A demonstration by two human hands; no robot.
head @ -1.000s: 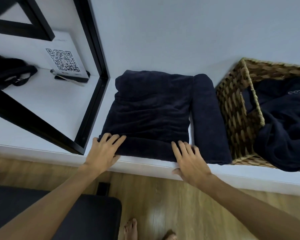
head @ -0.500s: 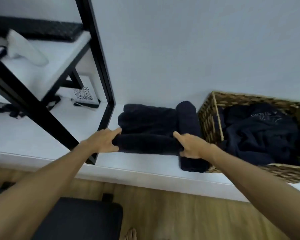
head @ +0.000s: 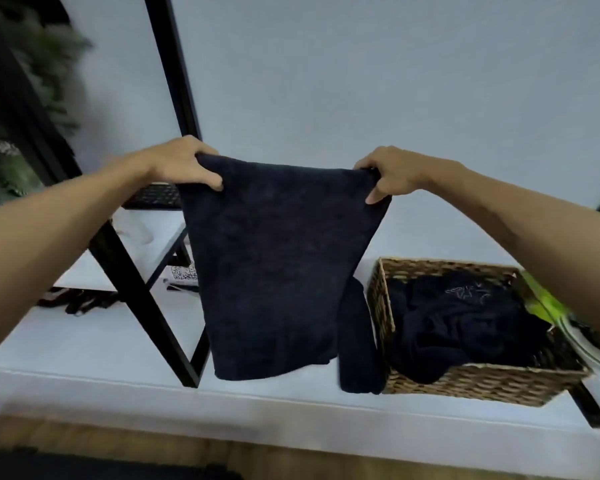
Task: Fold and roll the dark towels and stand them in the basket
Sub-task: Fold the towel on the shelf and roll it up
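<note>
Towel up in the air, pinched at both top corners

Left hand [head: 184, 164] and right hand [head: 392, 174] each grip a top corner of the dark towel [head: 274, 271], fingers curled over the edge with thumbs in front, so it hangs flat and fairly straight between them. I'd guess that's to line the edges up before the next fold. Its bottom edge hangs right down by the white shelf [head: 84, 362]; can't tell if it touches. Just to the right, a rolled towel [head: 357, 341] lies on the shelf against the wicker basket [head: 465, 382], not stood inside yet. The basket holds a crumpled pile of dark towels [head: 458, 323]. A black frame leg [head: 142, 299] crosses on the left.
</note>
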